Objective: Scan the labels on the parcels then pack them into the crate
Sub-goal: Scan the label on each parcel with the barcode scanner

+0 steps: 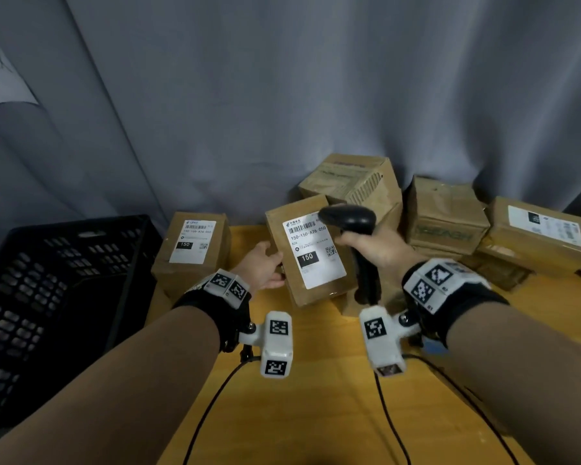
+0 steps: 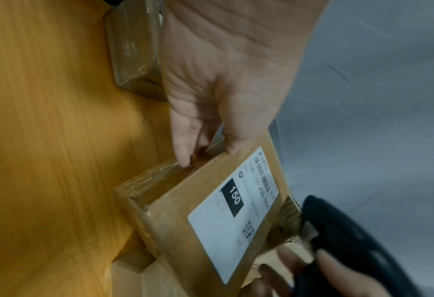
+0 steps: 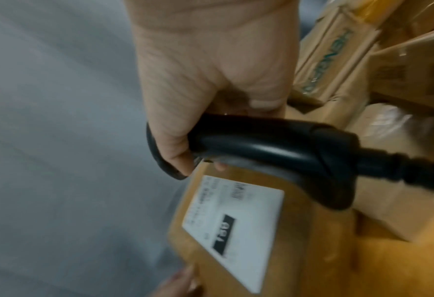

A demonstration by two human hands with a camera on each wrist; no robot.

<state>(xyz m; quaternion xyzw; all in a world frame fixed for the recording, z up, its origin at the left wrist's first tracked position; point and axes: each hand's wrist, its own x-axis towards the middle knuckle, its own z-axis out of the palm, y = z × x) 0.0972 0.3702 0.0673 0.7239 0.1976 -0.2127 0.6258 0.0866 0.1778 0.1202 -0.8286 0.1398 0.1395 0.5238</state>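
**Parcel tilted up under the scanner**

The left hand (image 1: 265, 266) grips a brown parcel (image 1: 307, 253) by its left edge, fingers (image 2: 185, 144) curled round the cardboard side and thumb on the labelled face. The parcel is tilted up above the yellow tabletop (image 1: 316, 380), its white label (image 1: 312, 251) facing the head camera, printed with a barcode and "150". The right hand (image 1: 379, 250) is wrapped tight round the handle of a black scanner (image 1: 349, 219), whose head sits just over the label's upper right corner. A second labelled parcel (image 1: 192, 250) stands just left, beside the black crate (image 1: 64, 263). More cardboard boxes (image 1: 450, 216) are stacked behind against the grey curtain (image 1: 282, 95).
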